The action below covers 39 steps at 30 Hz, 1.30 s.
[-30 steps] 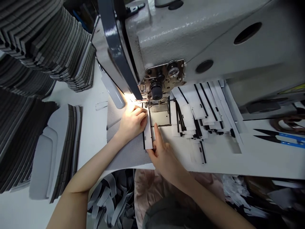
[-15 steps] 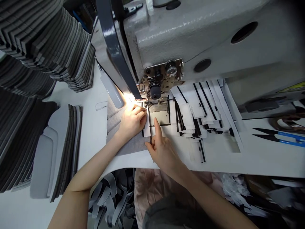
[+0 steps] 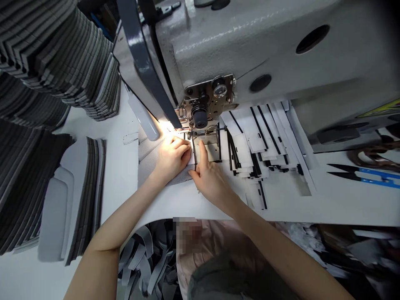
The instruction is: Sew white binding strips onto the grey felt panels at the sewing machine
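Observation:
My left hand presses down on a grey fabric panel, fingers bunched together beside the lit needle area of a sewing machine. A narrow white strip with a dark edge lies on the panel, partly covered by those fingers. My right hand is just right of the panel. Its index finger stretches out over the machine's metal plate, the thumb touches the panel's near right edge, and the other fingers curl in. The fingertips of my left hand are partly hidden.
White pieces with black strips overlap right of the needle. Blue-handled thread snips lie further right. Tall stacks of grey fabric pieces and grey padded panels stand at left. Grey strips hang below the table's front edge.
The grey panel and white strip have slid away from me, further under the machine. My right hand has moved forward with them; my left hand stays on the panel.

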Each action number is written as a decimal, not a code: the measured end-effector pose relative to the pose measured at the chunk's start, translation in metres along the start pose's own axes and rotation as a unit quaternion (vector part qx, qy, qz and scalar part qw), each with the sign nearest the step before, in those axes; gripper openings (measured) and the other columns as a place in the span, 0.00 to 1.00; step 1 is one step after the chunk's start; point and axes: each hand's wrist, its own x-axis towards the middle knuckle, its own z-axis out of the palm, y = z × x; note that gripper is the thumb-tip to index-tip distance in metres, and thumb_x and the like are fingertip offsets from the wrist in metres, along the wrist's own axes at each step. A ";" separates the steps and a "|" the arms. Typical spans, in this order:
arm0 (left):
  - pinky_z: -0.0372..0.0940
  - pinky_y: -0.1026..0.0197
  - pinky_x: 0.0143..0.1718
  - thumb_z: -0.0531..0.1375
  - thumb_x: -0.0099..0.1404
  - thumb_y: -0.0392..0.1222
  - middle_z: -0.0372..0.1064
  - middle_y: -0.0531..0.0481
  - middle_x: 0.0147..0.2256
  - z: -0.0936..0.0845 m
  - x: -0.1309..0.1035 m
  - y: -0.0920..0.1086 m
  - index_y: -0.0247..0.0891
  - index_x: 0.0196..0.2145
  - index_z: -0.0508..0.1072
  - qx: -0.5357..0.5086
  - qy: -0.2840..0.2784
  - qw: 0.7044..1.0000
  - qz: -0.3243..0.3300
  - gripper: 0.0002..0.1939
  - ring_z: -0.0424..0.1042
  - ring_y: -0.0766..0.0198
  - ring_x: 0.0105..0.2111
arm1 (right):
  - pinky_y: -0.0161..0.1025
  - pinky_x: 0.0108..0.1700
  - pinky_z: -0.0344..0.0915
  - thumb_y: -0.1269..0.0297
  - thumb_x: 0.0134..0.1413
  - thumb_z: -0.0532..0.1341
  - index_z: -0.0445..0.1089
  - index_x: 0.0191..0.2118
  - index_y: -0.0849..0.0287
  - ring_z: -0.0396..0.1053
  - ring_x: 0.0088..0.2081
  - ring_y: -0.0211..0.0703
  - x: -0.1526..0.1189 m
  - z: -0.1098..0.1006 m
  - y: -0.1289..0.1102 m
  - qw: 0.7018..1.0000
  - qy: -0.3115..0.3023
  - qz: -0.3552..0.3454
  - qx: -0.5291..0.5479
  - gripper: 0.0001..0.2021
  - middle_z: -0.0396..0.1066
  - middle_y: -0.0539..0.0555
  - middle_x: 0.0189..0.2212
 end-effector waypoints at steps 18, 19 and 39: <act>0.70 0.59 0.39 0.52 0.73 0.34 0.76 0.46 0.38 -0.022 -0.028 0.012 0.38 0.42 0.75 -0.035 -0.036 0.997 0.052 0.12 0.73 0.62 0.38 | 0.39 0.37 0.64 0.68 0.61 0.60 0.32 0.71 0.78 0.75 0.33 0.47 0.009 -0.002 0.004 0.998 0.029 0.021 -0.052 0.43 0.78 0.57 0.31; 0.71 0.58 0.39 0.52 0.73 0.33 0.76 0.46 0.38 -0.022 -0.029 0.013 0.39 0.43 0.75 -0.032 -0.038 0.997 0.058 0.12 0.73 0.61 0.39 | 0.39 0.36 0.64 0.68 0.60 0.60 0.36 0.71 0.78 0.74 0.33 0.47 0.009 -0.001 0.005 0.997 0.042 0.016 -0.059 0.42 0.77 0.57 0.31; 0.73 0.55 0.47 0.51 0.72 0.33 0.76 0.43 0.43 -0.013 -0.026 -0.003 0.39 0.49 0.75 -0.039 -0.033 0.996 0.078 0.15 0.73 0.59 0.45 | 0.38 0.23 0.39 0.80 0.58 0.53 0.73 0.56 0.63 0.66 0.21 0.37 -0.015 -0.002 0.006 0.934 0.050 -0.167 -0.312 0.24 0.71 0.54 0.20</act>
